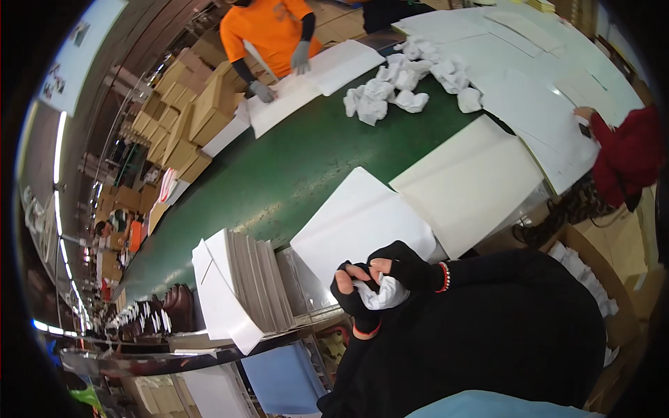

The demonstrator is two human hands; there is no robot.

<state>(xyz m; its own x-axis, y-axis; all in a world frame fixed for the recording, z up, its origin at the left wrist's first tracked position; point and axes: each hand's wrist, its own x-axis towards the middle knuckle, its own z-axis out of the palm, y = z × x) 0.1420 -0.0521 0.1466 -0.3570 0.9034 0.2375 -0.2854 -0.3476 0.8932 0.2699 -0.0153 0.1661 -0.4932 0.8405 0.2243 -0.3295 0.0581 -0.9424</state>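
Tabletop (279, 181) (shirt print (280, 10) blurred): hands (350, 296) (405, 269) hold crumpled paper (385, 295).

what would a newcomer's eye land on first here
Probably the bright orange shirt across the long green table, at the top of the view. Next, the heap of crumpled white paper toward the table's upper-right end. At lower centre, the gloved left hand and right hand hold a white wad.

Black-gloved, the left grip (350, 294) and right grip (410, 268) come close together, their bare fingers (380, 266) curled inward. The right forearm (481, 275) stretches leftward, nearly level; the left forearm (357, 354) angles up from below.
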